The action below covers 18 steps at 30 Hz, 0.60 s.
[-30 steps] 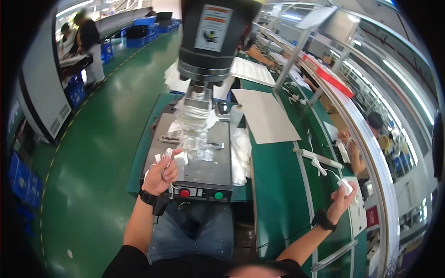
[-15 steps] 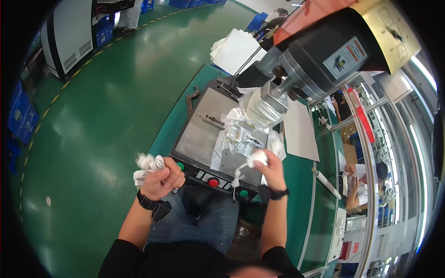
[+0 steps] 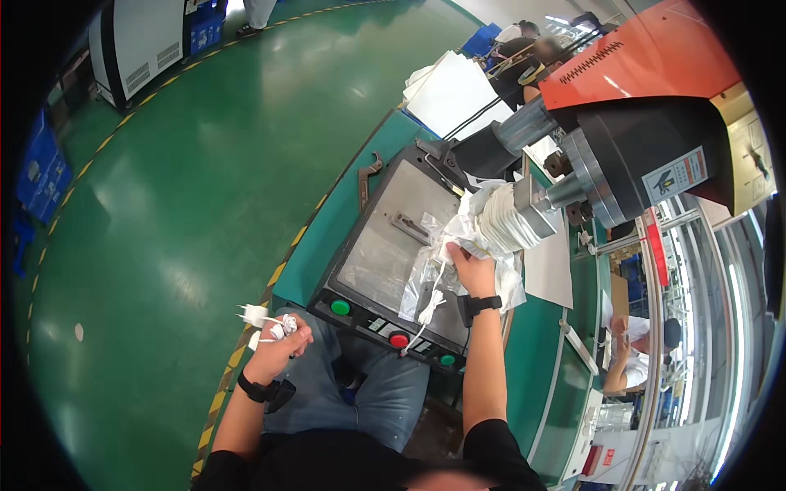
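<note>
My left hand (image 3: 278,353) is closed round a white plug-in charger (image 3: 255,314) and its coiled cord, left of the press base, with the plug's pins pointing left. On the press plate (image 3: 383,254), my right hand (image 3: 475,277) grips another white charger, mostly hidden by the fingers. Its bundled white cord (image 3: 431,308) hangs over the plate toward the front edge. That hand sits on crumpled clear plastic film, just below the press head (image 3: 509,219), which is wrapped in white material.
Two green buttons and a red button (image 3: 399,340) line the front of the base. A bracket-like metal tool (image 3: 368,180) lies on the green table (image 3: 304,274) at left. White sheets (image 3: 454,94) are stacked behind. Another person (image 3: 647,348) works at the right.
My right hand has moved forward with its charger, from above the front edge to the film under the press head. My left hand has lowered slightly, still holding its charger.
</note>
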Available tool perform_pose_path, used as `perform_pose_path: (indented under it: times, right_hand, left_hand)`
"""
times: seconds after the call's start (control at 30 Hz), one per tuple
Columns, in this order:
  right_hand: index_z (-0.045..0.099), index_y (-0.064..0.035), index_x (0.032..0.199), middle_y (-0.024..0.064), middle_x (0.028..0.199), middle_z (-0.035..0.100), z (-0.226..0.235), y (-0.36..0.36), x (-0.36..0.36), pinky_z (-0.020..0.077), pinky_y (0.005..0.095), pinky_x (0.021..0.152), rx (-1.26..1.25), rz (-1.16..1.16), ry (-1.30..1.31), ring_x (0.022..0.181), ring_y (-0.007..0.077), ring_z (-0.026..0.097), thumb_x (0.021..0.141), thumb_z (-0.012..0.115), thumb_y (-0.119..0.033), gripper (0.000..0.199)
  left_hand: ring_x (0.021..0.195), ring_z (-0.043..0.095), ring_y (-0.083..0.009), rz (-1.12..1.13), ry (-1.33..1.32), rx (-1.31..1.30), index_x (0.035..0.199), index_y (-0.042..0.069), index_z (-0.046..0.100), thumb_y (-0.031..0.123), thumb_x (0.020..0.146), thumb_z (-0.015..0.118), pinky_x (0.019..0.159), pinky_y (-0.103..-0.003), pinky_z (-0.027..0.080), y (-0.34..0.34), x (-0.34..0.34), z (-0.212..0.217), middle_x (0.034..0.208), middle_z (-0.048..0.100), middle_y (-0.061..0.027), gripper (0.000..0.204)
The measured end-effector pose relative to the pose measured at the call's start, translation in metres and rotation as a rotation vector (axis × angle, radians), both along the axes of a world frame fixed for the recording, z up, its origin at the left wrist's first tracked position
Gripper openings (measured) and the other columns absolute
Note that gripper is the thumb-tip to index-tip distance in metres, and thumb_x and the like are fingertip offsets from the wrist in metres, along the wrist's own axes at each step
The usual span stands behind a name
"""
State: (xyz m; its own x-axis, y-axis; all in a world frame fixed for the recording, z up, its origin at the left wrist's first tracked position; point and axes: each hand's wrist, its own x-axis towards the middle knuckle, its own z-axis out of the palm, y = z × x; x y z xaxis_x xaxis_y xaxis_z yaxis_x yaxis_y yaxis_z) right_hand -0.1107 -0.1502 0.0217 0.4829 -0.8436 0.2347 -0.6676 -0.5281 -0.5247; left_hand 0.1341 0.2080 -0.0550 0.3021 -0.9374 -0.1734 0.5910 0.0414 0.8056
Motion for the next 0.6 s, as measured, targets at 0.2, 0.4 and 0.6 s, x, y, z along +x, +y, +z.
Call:
perform_pose_path:
  times: [0.2, 0.4, 0.6]
  right_hand:
    - [0.069, 0.0016, 0.097, 0.0118, 0.083, 0.070, 0.007, -0.001, -0.013, 0.0503, 0.0328, 0.072, -0.010, 0.003, 0.004, 0.075, 0.0215, 0.065, 0.088, 0.074, -0.023, 0.026]
    - [0.067, 0.0051, 0.092, 0.0110, 0.073, 0.067, 0.035, 0.101, -0.039, 0.0512, 0.0311, 0.066, -0.050, -0.077, -0.173, 0.068, 0.0180, 0.064, 0.095, 0.067, -0.020, 0.026]
    - [0.063, -0.0014, 0.080, 0.0030, 0.068, 0.062, -0.044, 0.223, -0.107, 0.0413, 0.0232, 0.054, 0.280, -0.416, -0.708, 0.060, 0.0072, 0.055, 0.099, 0.063, -0.017, 0.024]
  left_hand:
    - [0.067, 0.056, -0.0102, 0.001, -0.062, -0.029, 0.085, 0.005, 0.060, 0.014, 0.096, 0.062, 0.061, -0.026, 0.044, -0.035, -0.007, 0.009, 0.077, 0.061, -0.0022, 0.015]
    - [0.071, 0.050, -0.0057, 0.012, -0.381, -0.124, 0.087, 0.005, 0.059, 0.011, 0.097, 0.063, 0.064, -0.024, 0.041, -0.062, -0.030, -0.006, 0.078, 0.057, 0.0028, 0.012]
    - [0.081, 0.057, -0.0099, -0.052, -0.358, -0.070, 0.089, 0.005, 0.060, 0.013, 0.099, 0.061, 0.073, -0.027, 0.046, -0.077, -0.041, 0.002, 0.085, 0.062, -0.0019, 0.013]
